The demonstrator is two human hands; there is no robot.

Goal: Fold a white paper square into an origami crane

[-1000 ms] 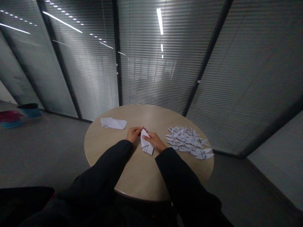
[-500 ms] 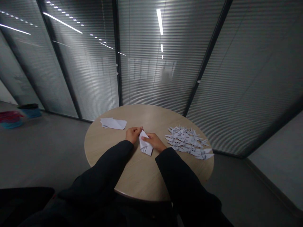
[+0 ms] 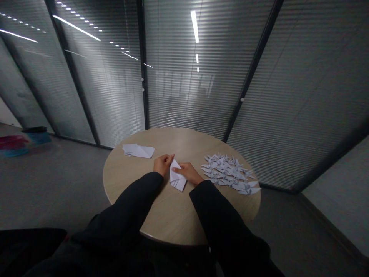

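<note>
paper: white folded paper, a pointed kite-like shape, tip away from the person, wider end toward them
location: flat on the table, mid-table, between both hands, nearer the far edge than the near one
left hand: left hand at the upper tip, fingers curled together and pinched on the point
right hand: right hand laid over the paper's right edge, fingers stretched out flat, pressing rather than gripping as far as I can tell
hands overall: close together, both touching the same sheet
step (my read): a crease being set near the tip
doing it well: hold the tip pinned with the left, line the edges up before pressing, run the right fingers along the fold from the tip outward, leave the paper flat on the table so it can't skew
risk: thin tip, easy to slip off line; a double crease would show
look: matte, light, crisp straight edges, layers overlapping along the middle; fine detail too small to read
nearby left: loose stack of flat sheets, well apart from the hands
nearby right: spread of small folded paper figures, near the right hand, not touching
lighting: dim, white paper stands out against the tan table
</note>
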